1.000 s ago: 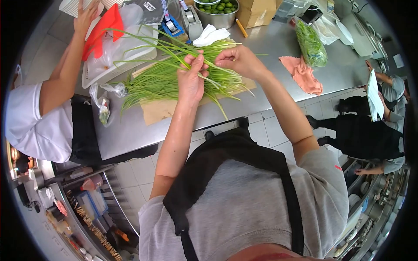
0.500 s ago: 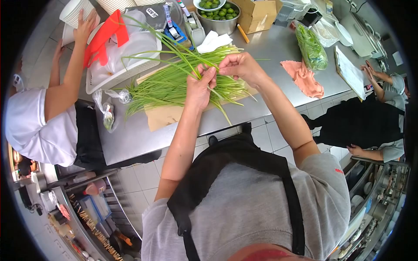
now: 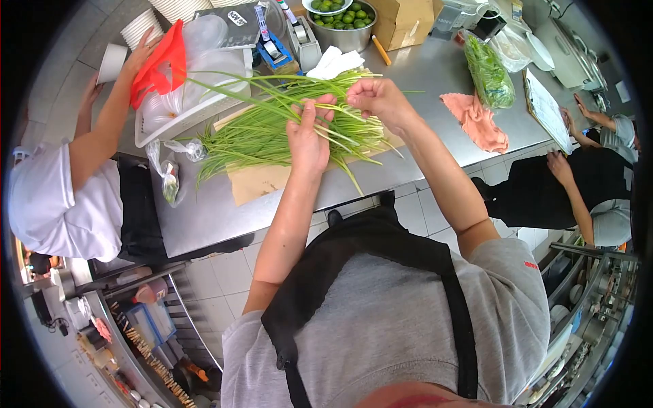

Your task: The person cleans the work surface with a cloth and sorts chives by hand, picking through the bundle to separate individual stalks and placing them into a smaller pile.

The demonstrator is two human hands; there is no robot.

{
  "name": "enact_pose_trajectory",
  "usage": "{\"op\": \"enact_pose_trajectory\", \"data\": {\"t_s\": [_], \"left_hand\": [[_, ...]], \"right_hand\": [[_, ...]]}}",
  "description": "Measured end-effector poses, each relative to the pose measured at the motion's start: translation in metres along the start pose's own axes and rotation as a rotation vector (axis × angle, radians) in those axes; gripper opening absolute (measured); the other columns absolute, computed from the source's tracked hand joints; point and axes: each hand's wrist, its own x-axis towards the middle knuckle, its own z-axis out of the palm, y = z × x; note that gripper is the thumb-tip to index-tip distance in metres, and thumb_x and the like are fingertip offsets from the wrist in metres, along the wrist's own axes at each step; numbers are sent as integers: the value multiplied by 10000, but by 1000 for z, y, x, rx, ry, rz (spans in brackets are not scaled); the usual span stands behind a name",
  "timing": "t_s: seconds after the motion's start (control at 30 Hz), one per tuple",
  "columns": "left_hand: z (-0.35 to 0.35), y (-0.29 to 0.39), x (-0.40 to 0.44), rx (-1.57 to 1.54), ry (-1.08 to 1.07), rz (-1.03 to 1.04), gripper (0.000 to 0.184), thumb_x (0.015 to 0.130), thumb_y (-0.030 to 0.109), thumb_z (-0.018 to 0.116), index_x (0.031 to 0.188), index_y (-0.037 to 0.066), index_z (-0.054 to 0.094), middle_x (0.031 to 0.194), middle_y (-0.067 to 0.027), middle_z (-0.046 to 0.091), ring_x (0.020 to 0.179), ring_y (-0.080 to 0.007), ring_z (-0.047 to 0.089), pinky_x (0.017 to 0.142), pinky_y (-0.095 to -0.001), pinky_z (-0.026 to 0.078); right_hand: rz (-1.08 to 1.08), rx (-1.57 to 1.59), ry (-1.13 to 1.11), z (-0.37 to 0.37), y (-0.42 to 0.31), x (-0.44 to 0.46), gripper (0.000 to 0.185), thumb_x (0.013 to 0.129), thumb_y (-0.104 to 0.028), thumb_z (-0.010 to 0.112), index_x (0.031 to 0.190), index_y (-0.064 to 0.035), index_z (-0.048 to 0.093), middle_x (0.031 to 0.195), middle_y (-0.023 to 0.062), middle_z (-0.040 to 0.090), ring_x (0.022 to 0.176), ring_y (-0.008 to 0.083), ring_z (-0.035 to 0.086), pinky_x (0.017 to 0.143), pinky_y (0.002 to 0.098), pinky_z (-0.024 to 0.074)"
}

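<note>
My left hand [image 3: 310, 136] is closed around a few long green chives [image 3: 272, 94], whose leafy tips reach out to the left over the pile. Just to the right, my right hand [image 3: 382, 102] is held with thumb and fingers pinched together by the pale stem ends; what sits between the fingertips is too small to make out. Below both hands a loose heap of chives [image 3: 248, 136] lies on brown cardboard [image 3: 255, 182], stems toward the right.
The steel table [image 3: 435, 153] also bears a white basket [image 3: 197, 114] with plastic lids, a pot of limes [image 3: 343, 37], a cardboard box [image 3: 406, 24], an orange cloth [image 3: 476, 122] and bagged greens [image 3: 488, 71]. A co-worker [image 3: 64, 197] reaches in from the left; another person [image 3: 544, 187] stands right.
My right hand has come slightly away from my left, to the right. The held chives have dropped lower on the left. The left co-worker's cups have separated; the right person's arms have shifted.
</note>
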Motion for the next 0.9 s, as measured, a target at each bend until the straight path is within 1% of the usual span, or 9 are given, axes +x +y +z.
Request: {"op": "enact_pose_trajectory", "data": {"t_s": [0.23, 0.37, 0.43, 0.47, 0.57, 0.6, 0.7, 0.77, 0.9], "left_hand": [[-20, 2, 6, -356, 137, -79, 106, 878, 183, 452, 878, 78, 466, 660, -32, 439, 675, -175, 473, 799, -382, 419], [-25, 3, 11, -383, 37, -118, 111, 868, 164, 470, 940, 79, 473, 696, -38, 481, 722, -184, 500, 797, -373, 420], [-18, 3, 11, -258, 40, -143, 177, 851, 132, 495, 1014, 70, 465, 851, -78, 550, 870, -216, 527, 824, -368, 415], [-15, 3, 12, -258, 46, -134, 177, 851, 132, 495, 1014, 70, 465, 851, -78, 550, 870, -216, 527, 824, -368, 415], [-7, 5, 15, -271, -99, -166, 265, 836, 101, 511, 1083, 35, 445, 1138, -146, 492, 1103, -278, 440, 881, -372, 397], [-6, 5, 15, -270, -96, -169, 265, 836, 101, 511, 1083, 35, 445, 1138, -146, 492, 1103, -278, 440, 881, -372, 397], [-2, 4, 15, -204, -72, -122, 252, 819, 68, 536, 1048, 7, 449, 1049, -162, 523, 1011, -277, 508, 812, -354, 441], [-4, 3, 16, -168, -71, -109, 238, 823, 66, 526, 1043, 12, 455, 1050, -160, 530, 1012, -273, 511, 823, -363, 442], [-1, 2, 14, -151, -59, -72, 218, 823, 56, 527, 1023, 1, 461, 1017, -163, 537, 982, -271, 523, 776, -345, 456]], "right_hand": [[-23, 220, 160, -17, 6, 6, 15, 761, -60, 580, 754, -68, 569, 726, -33, 555, 637, 45, 480, 561, 191, 398], [-19, 220, 69, -19, 5, 3, 13, 745, -68, 575, 757, -72, 574, 730, -33, 563, 650, 50, 489, 567, 204, 398], [-4, 175, 39, -15, 2, -3, 12, 766, -87, 568, 766, -76, 570, 723, -36, 554, 639, 43, 481, 566, 193, 394], [18, 131, 16, -13, 1, -4, 30, 787, -106, 560, 775, -80, 566, 717, -38, 544, 628, 35, 474, 565, 182, 391], [95, 30, -58, -8, 5, -8, 43, 764, -99, 585, 757, -57, 588, 695, -37, 545, 617, 42, 472, 547, 189, 385], [98, 32, -57, -7, 8, -8, 43, 764, -99, 585, 757, -57, 588, 695, -37, 545, 617, 42, 472, 547, 189, 385], [-19, -284, -20, -1, 12, -11, 77, 725, -82, 615, 771, -20, 611, 664, -23, 545, 603, 56, 474, 536, 204, 388], [-258, -549, 232, 7, 3, -20, 152, 681, -61, 642, 824, -17, 619, 672, -2, 551, 598, 76, 481, 548, 220, 401], [-351, -560, 153, 13, -3, -27, 226, 645, -73, 668, 867, -55, 626, 698, 28, 568, 584, 110, 492, 559, 244, 421]]}}
